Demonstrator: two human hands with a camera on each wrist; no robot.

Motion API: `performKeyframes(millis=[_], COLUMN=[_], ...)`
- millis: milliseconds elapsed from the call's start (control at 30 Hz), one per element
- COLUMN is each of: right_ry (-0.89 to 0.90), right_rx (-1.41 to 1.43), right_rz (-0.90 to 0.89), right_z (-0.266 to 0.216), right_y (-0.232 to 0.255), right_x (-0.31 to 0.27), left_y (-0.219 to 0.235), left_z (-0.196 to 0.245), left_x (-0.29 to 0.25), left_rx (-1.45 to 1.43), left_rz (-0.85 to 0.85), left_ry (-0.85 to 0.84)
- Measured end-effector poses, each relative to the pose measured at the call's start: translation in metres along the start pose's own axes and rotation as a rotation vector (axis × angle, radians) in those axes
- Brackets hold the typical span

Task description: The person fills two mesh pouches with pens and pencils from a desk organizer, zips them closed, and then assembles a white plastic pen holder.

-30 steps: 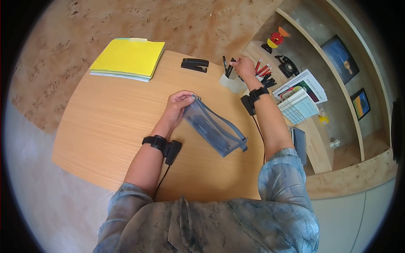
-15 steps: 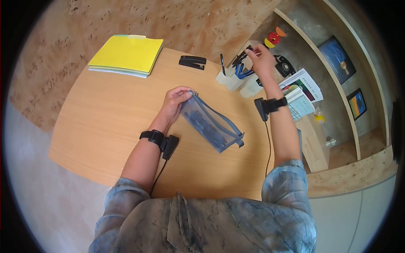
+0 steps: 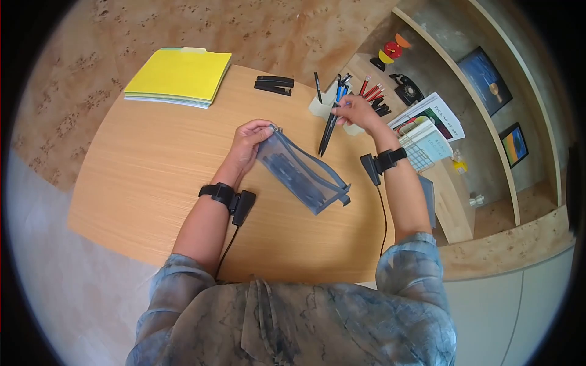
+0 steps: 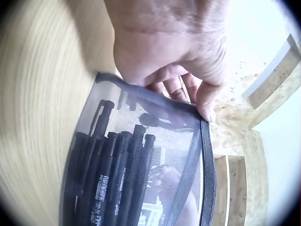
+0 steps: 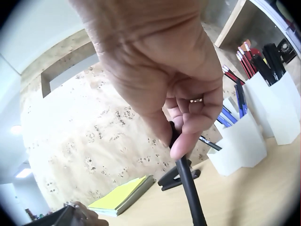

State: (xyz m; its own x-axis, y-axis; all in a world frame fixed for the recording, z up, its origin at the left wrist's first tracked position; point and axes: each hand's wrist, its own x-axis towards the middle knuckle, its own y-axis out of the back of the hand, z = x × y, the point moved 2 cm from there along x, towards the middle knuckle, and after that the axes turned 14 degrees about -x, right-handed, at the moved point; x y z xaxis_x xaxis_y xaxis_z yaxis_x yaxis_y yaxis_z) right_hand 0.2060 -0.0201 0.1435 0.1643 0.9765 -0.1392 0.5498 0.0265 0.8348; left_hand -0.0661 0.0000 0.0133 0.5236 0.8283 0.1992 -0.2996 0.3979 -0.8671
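My left hand [image 3: 246,146] pinches the zip end of a grey mesh pouch [image 3: 298,174]; its zip edge gapes. Several black pens [image 4: 110,174] lie inside the pouch in the left wrist view. My right hand [image 3: 360,114] pinches black pens [image 3: 328,131] by their upper ends, tips down, above the table between the pouch and the white holders; their exact number is unclear. In the right wrist view the thumb and fingers of my right hand [image 5: 176,108] close round a black pen [image 5: 189,188].
White holders [image 5: 240,146] with blue, red and black pens stand at the table's far right. A black stapler [image 3: 274,85] and yellow folders [image 3: 180,74] lie along the back. Books [image 3: 427,125] and a black telephone [image 3: 406,89] are on the right.
My right hand took black pens from the holders, lifted them up and right, then brought them down and left towards the pouch. My left hand keeps its hold on the pouch.
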Motion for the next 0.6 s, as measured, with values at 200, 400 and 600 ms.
performKeyframes(millis=[200,400,600], right_ry=[-0.105,0.138,0.445], right_rx=[-0.021,-0.029,0.225], right_rz=[-0.023,0.272,0.37], right_z=[0.033,-0.006,-0.087], right_y=[-0.022,0.014,0.027], right_x=[0.007,-0.022,-0.091], left_y=[0.004,0.006,0.006], left_z=[0.0,-0.001,-0.002], left_x=[0.002,0.003,0.003], left_rx=[0.006,0.0,-0.016], left_rz=[-0.005,-0.017,-0.015], left_ry=[0.013,0.01,-0.001])
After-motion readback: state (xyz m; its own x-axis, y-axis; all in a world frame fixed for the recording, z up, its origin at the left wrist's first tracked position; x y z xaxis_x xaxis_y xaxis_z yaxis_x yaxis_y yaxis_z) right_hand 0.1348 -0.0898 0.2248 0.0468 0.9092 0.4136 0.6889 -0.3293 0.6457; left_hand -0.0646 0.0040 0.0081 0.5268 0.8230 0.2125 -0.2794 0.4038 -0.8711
